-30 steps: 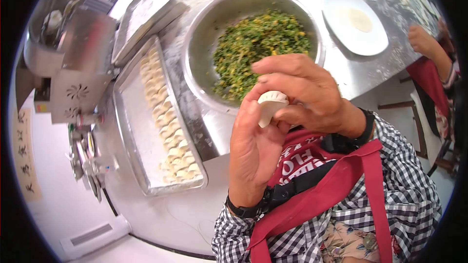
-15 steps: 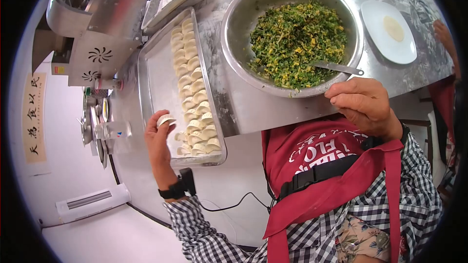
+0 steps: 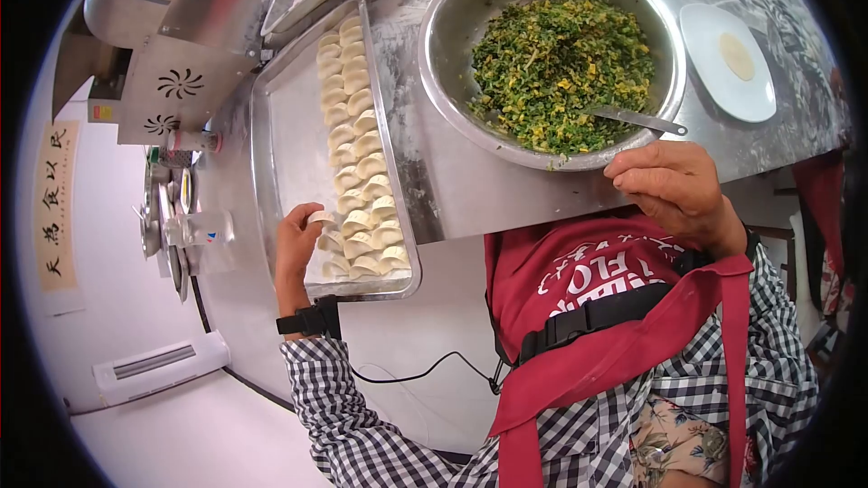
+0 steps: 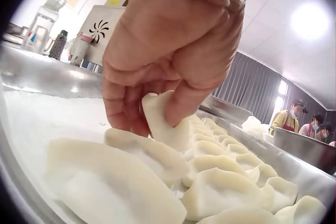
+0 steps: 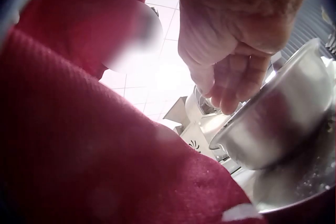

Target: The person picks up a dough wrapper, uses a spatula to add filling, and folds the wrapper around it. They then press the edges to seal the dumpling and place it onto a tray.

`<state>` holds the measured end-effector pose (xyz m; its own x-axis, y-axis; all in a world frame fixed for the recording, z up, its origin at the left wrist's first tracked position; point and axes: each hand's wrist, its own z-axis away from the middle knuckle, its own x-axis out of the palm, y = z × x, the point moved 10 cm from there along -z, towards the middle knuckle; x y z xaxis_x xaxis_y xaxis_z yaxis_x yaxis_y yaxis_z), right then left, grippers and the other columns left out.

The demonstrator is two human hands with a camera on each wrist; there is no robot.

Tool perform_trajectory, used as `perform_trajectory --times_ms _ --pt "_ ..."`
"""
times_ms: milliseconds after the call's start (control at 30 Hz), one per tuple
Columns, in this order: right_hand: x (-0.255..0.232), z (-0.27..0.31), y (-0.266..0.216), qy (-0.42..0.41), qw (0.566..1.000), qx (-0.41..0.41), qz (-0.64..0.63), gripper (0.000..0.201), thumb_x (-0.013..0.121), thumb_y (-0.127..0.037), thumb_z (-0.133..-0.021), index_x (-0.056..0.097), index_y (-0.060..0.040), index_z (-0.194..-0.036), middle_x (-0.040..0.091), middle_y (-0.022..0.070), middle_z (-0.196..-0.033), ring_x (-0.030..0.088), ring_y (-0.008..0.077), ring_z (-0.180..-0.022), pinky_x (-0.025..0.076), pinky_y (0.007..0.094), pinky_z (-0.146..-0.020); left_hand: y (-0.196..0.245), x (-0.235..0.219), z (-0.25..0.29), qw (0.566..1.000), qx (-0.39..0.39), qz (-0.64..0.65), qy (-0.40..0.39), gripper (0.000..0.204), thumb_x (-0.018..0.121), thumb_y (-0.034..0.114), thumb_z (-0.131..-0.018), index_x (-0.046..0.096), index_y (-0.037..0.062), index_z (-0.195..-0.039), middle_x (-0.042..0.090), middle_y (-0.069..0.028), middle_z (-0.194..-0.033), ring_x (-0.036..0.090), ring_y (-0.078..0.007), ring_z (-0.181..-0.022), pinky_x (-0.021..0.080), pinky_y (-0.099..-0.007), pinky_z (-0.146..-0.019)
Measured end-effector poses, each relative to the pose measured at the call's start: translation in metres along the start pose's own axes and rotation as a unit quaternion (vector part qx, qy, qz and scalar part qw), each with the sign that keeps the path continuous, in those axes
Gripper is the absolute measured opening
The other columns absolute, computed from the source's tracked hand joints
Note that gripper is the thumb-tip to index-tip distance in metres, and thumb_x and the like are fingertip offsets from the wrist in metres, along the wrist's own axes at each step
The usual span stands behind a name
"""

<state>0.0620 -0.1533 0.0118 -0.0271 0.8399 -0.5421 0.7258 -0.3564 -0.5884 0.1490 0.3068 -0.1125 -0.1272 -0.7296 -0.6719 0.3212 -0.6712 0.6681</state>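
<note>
Over the tray's (image 3: 271,172) near end, a dumpling (image 4: 163,121) is pinched upright in the left hand (image 3: 297,244), directly above the rows; right hand (image 3: 674,192) loosely curled, far off.

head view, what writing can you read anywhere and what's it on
"民以食为天": brush characters on the wall scroll, seen sideways.
"FLO": white letters on the red shirt, upside down; the rest is hidden or unclear.
Yellow label on the machine: too small to read.
Bottle label: too small to read.
</note>
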Motion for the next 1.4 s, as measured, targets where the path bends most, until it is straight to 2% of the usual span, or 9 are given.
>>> perform_trajectory --times_ms 233,433,667,767,833,1067,1400 --pt "0.002 0.001 0.002 -0.008 1.0 0.005 0.004 0.016 0.066 0.003 -0.069 0.06 0.0002 -0.084 0.064 0.0131 -0.083 0.064 0.0261 -0.071 0.052 0.0309 -0.061 -0.009 0.005 -0.008 0.999 0.024 -0.021 -0.034 0.029 0.05 -0.006 -0.072 0.061 -0.0029 -0.099 0.063 -0.0052 -0.089 0.057 -0.0112 -0.082 0.045 -0.0226 -0.074" --pt "0.001 0.002 0.003 -0.004 1.0 0.007 0.0 0.016 0.066 0.003 -0.069 0.06 -0.0001 -0.083 0.064 0.0127 -0.083 0.064 0.0258 -0.071 0.052 0.0307 -0.061 -0.008 0.01 -0.011 0.994 0.032 -0.089 -0.057 0.033 0.049 -0.007 -0.07 0.061 -0.0033 -0.101 0.063 -0.0053 -0.091 0.058 -0.0117 -0.086 0.045 -0.0226 -0.076" --pt "-0.001 0.002 0.002 0.004 1.0 0.001 0.004 0.017 0.067 0.004 -0.068 0.06 -0.0003 -0.083 0.064 0.0124 -0.082 0.064 0.0251 -0.07 0.052 0.0303 -0.06 -0.002 0.011 -0.009 0.994 0.047 -0.086 -0.055 0.033 0.049 -0.006 -0.071 0.059 -0.0047 -0.102 0.063 -0.0074 -0.094 0.058 -0.0132 -0.087 0.046 -0.0246 -0.076" --pt "0.0 0.001 0.002 0.004 1.0 0.001 0.004 0.017 0.067 0.004 -0.068 0.06 -0.0003 -0.083 0.064 0.0124 -0.082 0.064 0.0251 -0.07 0.052 0.0302 -0.06 -0.01 -0.002 -0.006 0.994 0.041 -0.094 -0.038 0.036 0.051 -0.004 -0.071 0.057 -0.0045 -0.106 0.061 -0.0093 -0.098 0.059 -0.0161 -0.089 0.047 -0.0267 -0.077" --pt "0.001 0.002 0.002 0.002 1.0 0.003 0.002 0.017 0.067 0.003 -0.068 0.06 -0.0002 -0.083 0.064 0.0124 -0.082 0.064 0.0251 -0.07 0.052 0.0303 -0.06 -0.02 -0.006 0.0 0.996 -0.012 -0.068 -0.062 0.04 0.055 0.0 -0.072 0.053 -0.0051 -0.112 0.06 -0.0141 -0.104 0.059 -0.0225 -0.094 0.047 -0.03 -0.08" --pt "0.004 -0.001 0.001 -0.002 1.0 -0.002 -0.001 0.015 0.067 0.002 -0.069 0.06 -0.0002 -0.082 0.064 0.0124 -0.082 0.064 0.0256 -0.07 0.052 0.0309 -0.06 -0.032 -0.005 0.007 0.998 -0.005 -0.03 -0.057 0.045 0.059 0.0 -0.069 0.051 -0.0054 -0.113 0.06 -0.0148 -0.101 0.059 -0.0191 -0.091 0.048 -0.0284 -0.078" --pt "0.006 -0.001 0.002 -0.012 1.0 0.004 0.002 0.015 0.067 0.003 -0.069 0.06 -0.0001 -0.082 0.064 0.0127 -0.082 0.064 0.0258 -0.071 0.052 0.0311 -0.062 -0.03 -0.01 0.014 0.997 -0.011 -0.072 -0.029 0.046 0.061 0.001 -0.067 0.052 -0.0044 -0.113 0.061 -0.0133 -0.1 0.06 -0.0163 -0.083 0.049 -0.0266 -0.074"
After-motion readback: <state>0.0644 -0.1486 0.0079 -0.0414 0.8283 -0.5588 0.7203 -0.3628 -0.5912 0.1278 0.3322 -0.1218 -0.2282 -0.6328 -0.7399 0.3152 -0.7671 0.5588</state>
